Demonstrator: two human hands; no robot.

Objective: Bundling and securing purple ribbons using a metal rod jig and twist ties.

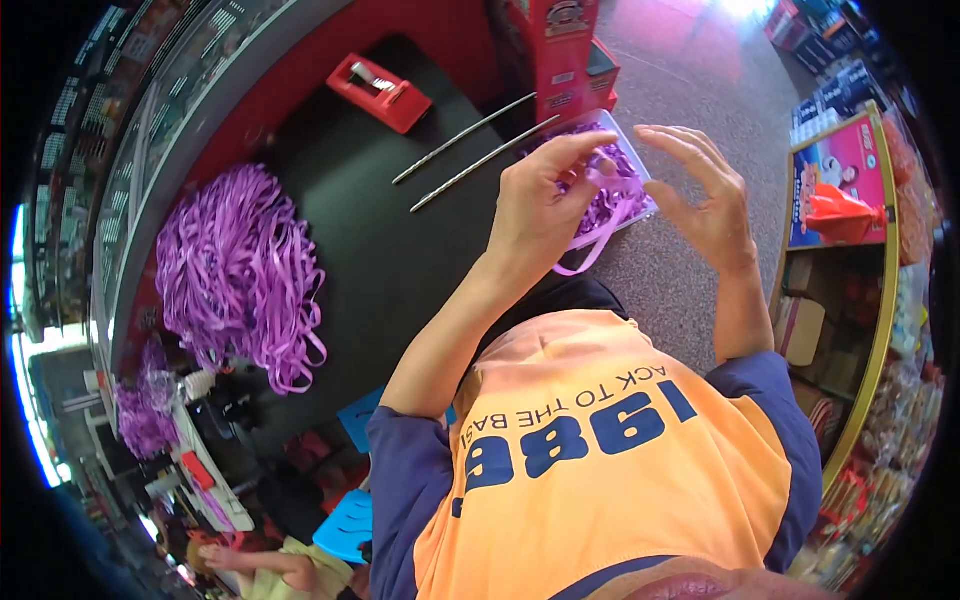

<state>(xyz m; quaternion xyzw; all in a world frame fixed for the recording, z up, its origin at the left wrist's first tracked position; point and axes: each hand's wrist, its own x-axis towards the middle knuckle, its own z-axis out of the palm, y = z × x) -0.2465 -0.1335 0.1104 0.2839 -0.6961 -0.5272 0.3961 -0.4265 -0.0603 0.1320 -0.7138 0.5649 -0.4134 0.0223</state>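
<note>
The left hand is pinching a purple ribbon strip over the clear tray at the counter's edge; the right hand is hovering open, empty. Probably mid-fold; next, a steadying pinch.

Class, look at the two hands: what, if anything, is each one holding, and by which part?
The left hand pinches a purple ribbon strip near its upper end, between thumb and fingers. The right hand is open beside it and holds nothing.
</note>
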